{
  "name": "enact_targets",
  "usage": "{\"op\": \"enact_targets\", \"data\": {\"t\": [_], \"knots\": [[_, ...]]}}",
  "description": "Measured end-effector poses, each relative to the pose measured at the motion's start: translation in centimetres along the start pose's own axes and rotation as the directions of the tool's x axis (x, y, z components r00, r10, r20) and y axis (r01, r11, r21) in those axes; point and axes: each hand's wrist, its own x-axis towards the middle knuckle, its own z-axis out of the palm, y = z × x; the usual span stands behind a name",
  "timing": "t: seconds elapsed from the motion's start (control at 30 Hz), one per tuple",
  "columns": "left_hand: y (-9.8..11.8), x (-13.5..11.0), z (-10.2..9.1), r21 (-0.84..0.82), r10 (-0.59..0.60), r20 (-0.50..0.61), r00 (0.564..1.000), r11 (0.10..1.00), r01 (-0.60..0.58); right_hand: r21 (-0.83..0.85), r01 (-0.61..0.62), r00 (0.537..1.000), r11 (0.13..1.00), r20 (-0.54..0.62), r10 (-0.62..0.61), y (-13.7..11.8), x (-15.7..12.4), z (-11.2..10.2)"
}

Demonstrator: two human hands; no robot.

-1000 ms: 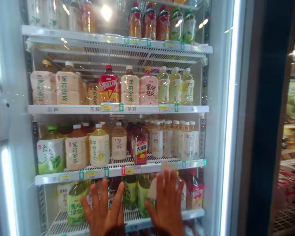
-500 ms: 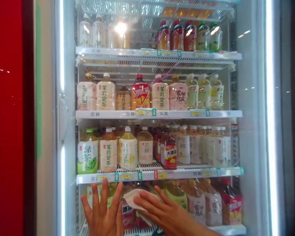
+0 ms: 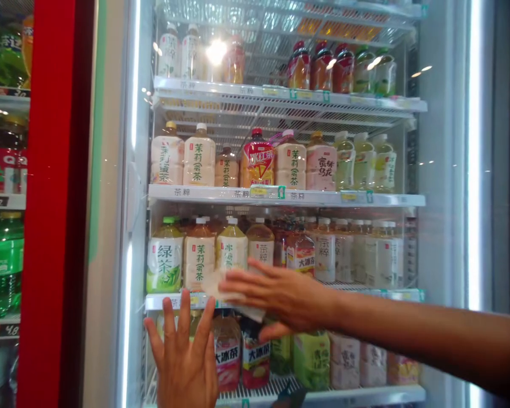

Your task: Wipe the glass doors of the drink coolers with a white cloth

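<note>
My left hand lies with spread fingers against the glass door of a lit drinks cooler, low and left of centre, holding nothing. Reaching in from the right edge, my right hand presses a thin white cloth flat to the glass, fingers stretched over it and slightly blurred. Whether the cloth is paper or fabric I cannot tell. Behind the glass, past the right hand, stand a small tea bottle and a dark-labelled tea bottle. A green-labelled tea bottle is above my left hand.
Inside the cooler, white wire shelves carry rows of bottled drinks. Bright light strips run up both sides. A red post divides this cooler from another at left, where large green bottles stand.
My right hand has moved up with the cloth, and more of its forearm shows. The left hand stays spread on the glass. The view has shifted left, showing more of the neighbouring cooler.
</note>
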Motion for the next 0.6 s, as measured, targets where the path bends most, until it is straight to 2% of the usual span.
{"op": "enact_targets", "data": {"t": [0.07,0.1,0.13,0.17,0.23,0.3,0.33,0.37,0.43,0.5,0.53,0.57,0.6], "knots": [[-0.3,0.3,-0.2,-0.002,0.003,0.005,1.0,1.0,-0.003,0.006,-0.233,0.972,0.972,-0.011,0.234,3.3,0.9,-0.9],[-0.4,0.4,-0.3,-0.002,0.004,0.004,1.0,1.0,-0.004,0.011,-0.312,0.95,0.95,-0.019,0.312,4.1,1.2,-1.2],[-0.4,0.5,-0.4,0.001,0.005,0.003,1.0,1.0,-0.005,0.015,-0.339,0.941,0.941,-0.023,0.339,4.1,1.3,-1.2],[-0.5,0.6,-0.4,0.004,0.007,0.002,1.0,1.0,-0.007,0.018,-0.308,0.951,0.951,-0.02,0.308,3.3,1.2,-1.0],[-0.6,0.6,-0.5,0.013,0.014,0.007,1.0,1.0,-0.014,0.017,-0.104,0.995,0.994,0.01,0.104,0.5,0.4,-0.2],[-0.7,0.6,-0.6,0.025,0.028,0.018,0.999,0.999,-0.029,0.01,0.096,0.994,0.995,0.046,-0.096,-1.6,-0.3,0.4],[-0.7,0.7,-0.6,0.029,0.036,0.024,0.999,0.999,-0.037,0.011,0.122,0.991,0.992,0.054,-0.123,-1.6,-0.4,0.4],[-0.7,0.8,-0.7,0.032,0.043,0.029,0.999,0.999,-0.044,0.019,0.086,0.995,0.996,0.055,-0.087,-1.1,-0.4,0.3],[-0.5,1.0,-0.6,0.029,0.044,0.039,0.998,0.999,-0.046,0.045,-0.141,0.99,0.989,0.028,0.14,1.1,-0.1,-0.4],[-0.1,1.2,-0.4,0.013,0.035,0.048,0.998,0.999,-0.036,0.066,-0.371,0.928,0.926,0.002,0.371,2.6,-0.3,-0.8],[0.2,1.2,-0.3,-0.001,0.032,0.051,0.998,0.999,-0.032,0.07,-0.409,0.912,0.91,-0.002,0.41,2.5,-0.7,-0.9],[0.5,1.2,-0.2,-0.019,0.033,0.054,0.998,0.999,-0.032,0.072,-0.384,0.923,0.921,-0.001,0.385,1.9,-1.4,-0.7],[0.9,1.1,0.0,-0.038,0.037,0.056,0.998,0.999,-0.035,0.076,-0.298,0.954,0.952,0.004,0.298,0.9,-2.3,-0.5]]}}
